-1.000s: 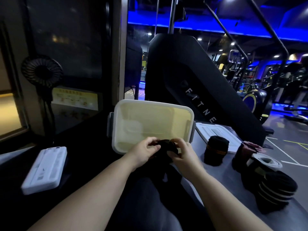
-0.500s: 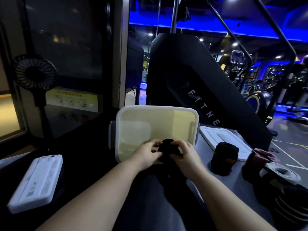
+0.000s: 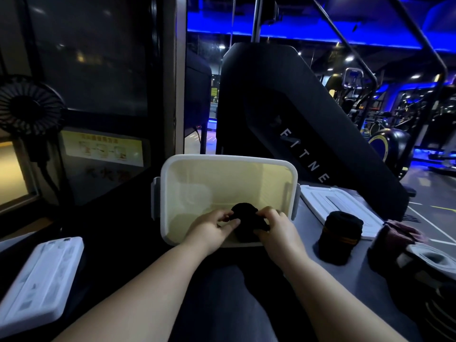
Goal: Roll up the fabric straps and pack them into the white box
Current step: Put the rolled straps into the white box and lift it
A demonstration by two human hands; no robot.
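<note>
Box (image 3: 228,161) ahead, lid (image 3: 338,206) right of it, rolled strap (image 3: 339,236) before lid.

White capital letters "FITNE" run down the slanted side of the black exercise machine (image 3: 308,134) behind the box; the word's end is hidden. The yellow sign (image 3: 102,149) on the dark panel carries print too blurred to read.

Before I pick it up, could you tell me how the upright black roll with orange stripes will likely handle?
The striped roll looks like soft fabric, so it should squash slightly and feel light. Standing on end on the grey table, it probably won't roll unless tipped. No fastening shows, so it may unwind.
</note>
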